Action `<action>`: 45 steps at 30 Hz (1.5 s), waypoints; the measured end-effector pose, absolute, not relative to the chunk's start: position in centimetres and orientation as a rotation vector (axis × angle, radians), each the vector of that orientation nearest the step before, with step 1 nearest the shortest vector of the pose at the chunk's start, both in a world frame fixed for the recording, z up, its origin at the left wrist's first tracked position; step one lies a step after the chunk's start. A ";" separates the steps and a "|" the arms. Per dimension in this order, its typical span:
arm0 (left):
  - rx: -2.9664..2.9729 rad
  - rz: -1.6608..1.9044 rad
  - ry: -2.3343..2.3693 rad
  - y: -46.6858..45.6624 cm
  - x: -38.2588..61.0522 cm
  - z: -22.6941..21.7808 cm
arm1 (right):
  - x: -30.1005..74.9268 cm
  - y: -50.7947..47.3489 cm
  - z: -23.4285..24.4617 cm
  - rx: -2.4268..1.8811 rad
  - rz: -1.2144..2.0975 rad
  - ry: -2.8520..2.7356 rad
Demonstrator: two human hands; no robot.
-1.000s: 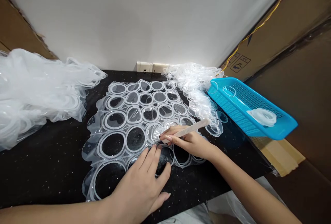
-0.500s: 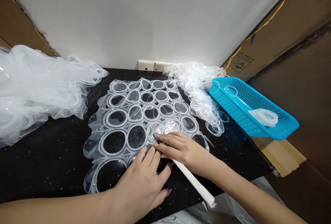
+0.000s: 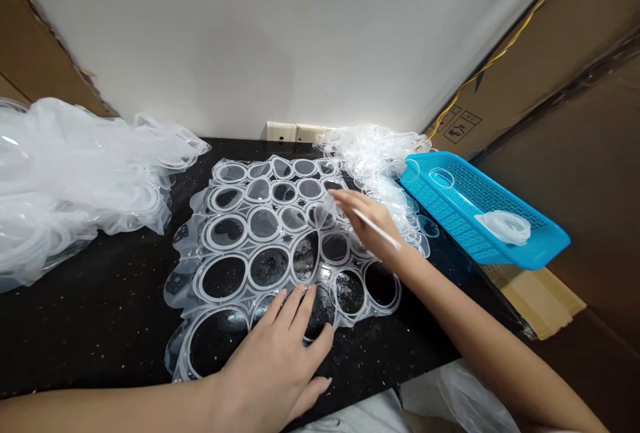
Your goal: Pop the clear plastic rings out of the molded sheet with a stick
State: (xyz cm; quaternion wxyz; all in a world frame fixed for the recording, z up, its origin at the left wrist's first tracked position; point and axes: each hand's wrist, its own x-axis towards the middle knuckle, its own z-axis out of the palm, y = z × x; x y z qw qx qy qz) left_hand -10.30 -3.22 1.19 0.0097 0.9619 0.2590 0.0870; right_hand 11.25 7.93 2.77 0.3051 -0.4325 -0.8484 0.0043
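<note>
A translucent plastic sheet (image 3: pixel 270 239) full of rows of ring-shaped cutouts lies flat on the black speckled table. My left hand (image 3: pixel 280 353) rests on its near part, fingers spread and pressing down near the front rings. Above the sheet's right half, my right hand (image 3: pixel 370 223) is closed around a thin white stick (image 3: pixel 377 229) that points back toward my wrist. At its fingertips is a clear piece of film (image 3: pixel 326 209). Below it, one ring of the sheet is drawn up to a point; whether it joins the film I cannot tell.
A big pile of similar translucent sheets (image 3: pixel 80 179) lies at the left. Loose clear discs (image 3: pixel 375 159) are heaped behind the sheet at the right. A blue plastic basket (image 3: pixel 450 216) holding a few translucent pieces stands beside cardboard boxes (image 3: pixel 565 106). Wall sockets (image 3: pixel 295 133) sit behind.
My right hand has moved up and away from beside the left hand, with the white stick and a piece of film. The left hand stays in place on the sheet.
</note>
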 end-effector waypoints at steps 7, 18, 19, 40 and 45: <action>3.046 0.261 0.856 -2.9 -10.2 1.2 | 18.1 9.7 4.4 -1.580 -0.115 -2.070; 3.027 0.259 0.879 -1.7 -5.5 1.8 | 17.2 4.8 4.4 -1.372 0.727 -2.023; 3.012 0.233 0.894 -1.8 -5.0 1.6 | 16.7 4.3 4.1 -1.317 0.856 -2.052; 3.083 0.193 0.921 -2.2 -4.3 0.9 | 15.2 3.5 2.6 -1.071 1.113 -2.198; 3.102 0.217 0.937 -2.2 -4.3 0.8 | 15.2 3.7 2.3 -1.053 1.097 -2.198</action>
